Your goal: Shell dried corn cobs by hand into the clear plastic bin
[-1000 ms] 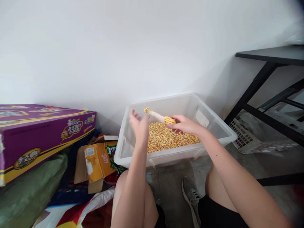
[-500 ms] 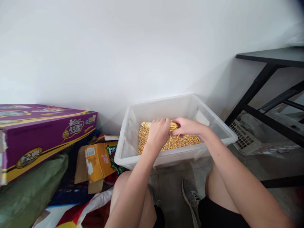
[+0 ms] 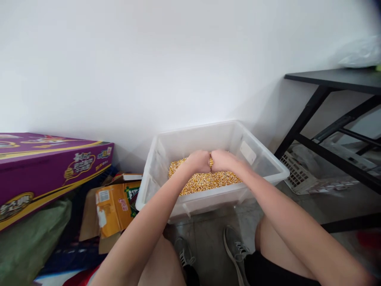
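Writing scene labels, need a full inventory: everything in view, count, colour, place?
Bin: 1, translucent white, centre
Kernels: too many to count, yellow, in bin
Corncob: 1, yellow, over bin, mostly hidden
Wall: 1, white, behind
Box: 1, purple and yellow, far left
Carton: 1, orange and brown, left of bin
Sheet: 1, green, below box
Table: 1, black, right
Plastic: 1, clear, on table
Basket: 1, white, beneath tabletop
Floor: 1, grey, beneath
Unclear item: 1, red, lower right
Shoes: 2, grey, on floor
Shorts: 1 pair, black, bottom
Arms: 2, bare, reaching to bin
Left hand: 1, bare, gripping corncob
Right hand: 1, bare, gripping corncob
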### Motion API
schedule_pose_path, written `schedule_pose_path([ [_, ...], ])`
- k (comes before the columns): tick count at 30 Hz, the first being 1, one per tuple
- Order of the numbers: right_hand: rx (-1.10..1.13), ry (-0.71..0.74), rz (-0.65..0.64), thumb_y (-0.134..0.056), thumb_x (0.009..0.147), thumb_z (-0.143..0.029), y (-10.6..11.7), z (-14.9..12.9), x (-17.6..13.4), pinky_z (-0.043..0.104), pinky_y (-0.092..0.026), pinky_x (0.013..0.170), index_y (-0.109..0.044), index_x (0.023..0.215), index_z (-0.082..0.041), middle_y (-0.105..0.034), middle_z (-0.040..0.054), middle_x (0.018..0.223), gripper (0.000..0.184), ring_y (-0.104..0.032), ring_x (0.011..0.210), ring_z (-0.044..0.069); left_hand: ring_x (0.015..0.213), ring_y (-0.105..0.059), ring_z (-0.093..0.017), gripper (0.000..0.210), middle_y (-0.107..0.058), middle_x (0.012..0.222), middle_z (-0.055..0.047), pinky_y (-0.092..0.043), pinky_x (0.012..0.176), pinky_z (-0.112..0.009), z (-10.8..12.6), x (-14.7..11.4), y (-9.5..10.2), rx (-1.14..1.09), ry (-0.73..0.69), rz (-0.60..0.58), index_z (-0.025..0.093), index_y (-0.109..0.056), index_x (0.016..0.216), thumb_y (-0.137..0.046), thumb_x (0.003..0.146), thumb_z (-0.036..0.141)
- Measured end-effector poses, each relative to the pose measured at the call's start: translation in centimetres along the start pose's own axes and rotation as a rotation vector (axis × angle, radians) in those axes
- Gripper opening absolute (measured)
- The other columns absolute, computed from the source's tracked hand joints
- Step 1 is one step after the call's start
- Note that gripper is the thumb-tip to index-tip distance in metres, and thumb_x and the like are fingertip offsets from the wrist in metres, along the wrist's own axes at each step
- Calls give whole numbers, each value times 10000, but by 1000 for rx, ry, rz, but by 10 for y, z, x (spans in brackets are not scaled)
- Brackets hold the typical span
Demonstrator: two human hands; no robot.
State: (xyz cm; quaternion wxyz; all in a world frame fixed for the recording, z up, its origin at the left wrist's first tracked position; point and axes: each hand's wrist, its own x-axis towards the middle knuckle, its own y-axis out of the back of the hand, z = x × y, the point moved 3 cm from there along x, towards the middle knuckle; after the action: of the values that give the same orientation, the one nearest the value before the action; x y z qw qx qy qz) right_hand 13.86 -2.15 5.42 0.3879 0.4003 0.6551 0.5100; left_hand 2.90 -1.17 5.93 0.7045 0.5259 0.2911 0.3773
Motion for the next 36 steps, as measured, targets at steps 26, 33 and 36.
schedule_pose_path([
  [26, 149, 50, -186, -662, 599, -193, -12, 13, 18, 205, -396, 483, -640, 903, -147, -671, 51, 728, 308, -616, 589, 164, 679, -610, -201, 404, -667, 787, -45, -434, 573, -261, -22, 7, -14, -42, -84, -102, 192, -655, 886, -653, 571, 445],
  [33, 33, 82, -17, -669, 669, -313, 3, 39, -1, 215, -381, 558, -616, 981, -175, -676, 81, 885, 345, -628, 778, 197, 527, -512, -117, 391, -576, 639, -9, -356, 478, -226, -7, -2, -9, -475, -169, -175, 135, -599, 788, -512, 754, 514],
  [36, 25, 65, -18, -691, 635, -270, 6, 47, -9, 215, -378, 575, -621, 957, -189, -676, 68, 901, 340, -624, 815, 200, 547, -512, -109, 396, -600, 703, -28, -372, 504, -226, 3, -4, -7, -495, -173, -152, 131, -590, 831, -439, 817, 498],
])
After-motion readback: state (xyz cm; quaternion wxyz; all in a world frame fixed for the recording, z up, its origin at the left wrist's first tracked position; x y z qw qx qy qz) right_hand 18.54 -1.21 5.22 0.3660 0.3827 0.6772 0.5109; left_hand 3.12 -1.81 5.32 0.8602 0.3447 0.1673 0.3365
